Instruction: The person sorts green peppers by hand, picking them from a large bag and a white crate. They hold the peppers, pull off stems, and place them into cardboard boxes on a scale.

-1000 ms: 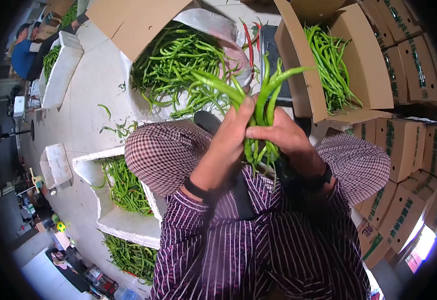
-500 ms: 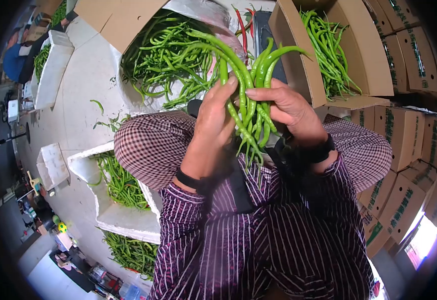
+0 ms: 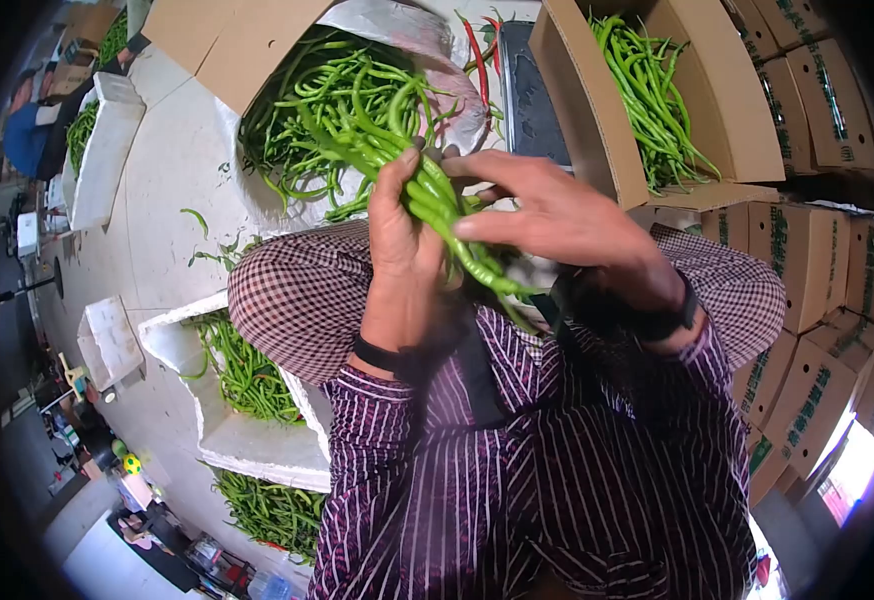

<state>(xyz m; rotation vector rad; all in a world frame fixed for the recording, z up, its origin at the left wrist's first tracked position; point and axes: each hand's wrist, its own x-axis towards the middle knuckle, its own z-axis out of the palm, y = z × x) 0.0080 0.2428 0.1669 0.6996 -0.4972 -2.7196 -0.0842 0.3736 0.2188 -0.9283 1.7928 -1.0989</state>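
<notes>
The bunch of green peppers (image 3: pixel 437 203) has tipped from upright to slanting, tips now pointing up-left. The left hand (image 3: pixel 402 235) is clenched around its middle; the right hand (image 3: pixel 557 215) grips it loosely between thumb and stretched fingers (image 3: pixel 469 228). The bunch hangs over the checked lap. Just beyond it, a lined carton (image 3: pixel 257 50) holds loose peppers, with a second cardboard box (image 3: pixel 597 110) to its right and a white foam box (image 3: pixel 247 440) on the floor by the left knee.

Looks to us like a produce packing shed: cardboard boxes (image 3: pixel 717 110) heaped with green peppers (image 3: pixel 647 90), foam crates (image 3: pixel 227 430), stacked cartons (image 3: pixel 807 300) on bare concrete
</notes>
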